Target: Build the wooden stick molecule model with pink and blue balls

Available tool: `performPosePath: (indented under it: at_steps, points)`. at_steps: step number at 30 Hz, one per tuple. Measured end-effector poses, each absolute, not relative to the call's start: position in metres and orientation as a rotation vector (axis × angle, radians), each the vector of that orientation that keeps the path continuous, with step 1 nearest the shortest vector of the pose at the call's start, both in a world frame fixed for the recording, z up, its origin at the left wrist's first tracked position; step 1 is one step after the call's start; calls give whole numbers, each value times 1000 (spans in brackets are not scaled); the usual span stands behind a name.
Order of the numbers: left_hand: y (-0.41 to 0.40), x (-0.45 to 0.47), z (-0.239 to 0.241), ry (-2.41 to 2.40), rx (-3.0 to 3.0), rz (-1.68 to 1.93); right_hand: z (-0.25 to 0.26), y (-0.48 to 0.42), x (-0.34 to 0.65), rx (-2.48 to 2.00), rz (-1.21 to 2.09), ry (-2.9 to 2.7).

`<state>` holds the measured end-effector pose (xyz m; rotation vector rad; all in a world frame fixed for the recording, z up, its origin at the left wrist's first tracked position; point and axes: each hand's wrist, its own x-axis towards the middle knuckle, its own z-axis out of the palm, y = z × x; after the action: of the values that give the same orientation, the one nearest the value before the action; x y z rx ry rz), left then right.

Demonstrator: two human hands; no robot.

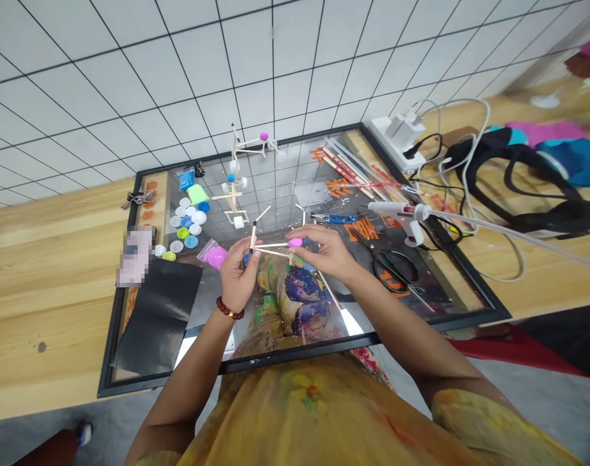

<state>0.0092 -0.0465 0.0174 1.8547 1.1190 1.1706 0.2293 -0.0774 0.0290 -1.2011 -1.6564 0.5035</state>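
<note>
My left hand, with a beaded bracelet at the wrist, pinches the upright, black-tipped end of a small frame of thin wooden sticks. At the frame's other end, my right hand has its thumb and fingers closed around a pink oval piece. Both hands hold the frame above the reflective glass board. Beyond them stand a small stick model with a pink top piece and another stick model with white wheels. A pink lump in a clear bag lies beside my left hand.
Bottle caps and a black sheet lie left. To the right are blue-handled pliers, scissors, loose sticks and a white glue gun with its cord. A power strip and cables sit behind. The tiled wall borders the table.
</note>
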Motion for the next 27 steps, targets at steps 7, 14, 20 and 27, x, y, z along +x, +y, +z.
performPosePath:
  at_steps: [7, 14, 20, 27]
  points:
    - [-47, 9, 18, 1122, 1866, 1159, 30, -79, 225, -1265, 412, -1659]
    - [-48, 9, 19, 1115, 1895, 1168, 30, -75, 218, -1212, 431, -1670]
    - [-49, 10, 18, 1121, 1875, 1188, 28, -84, 233, -1205, 403, -1707]
    - [-49, 12, 20, 1110, 1906, 1182, 23, -89, 256, -1185, 92, -1995]
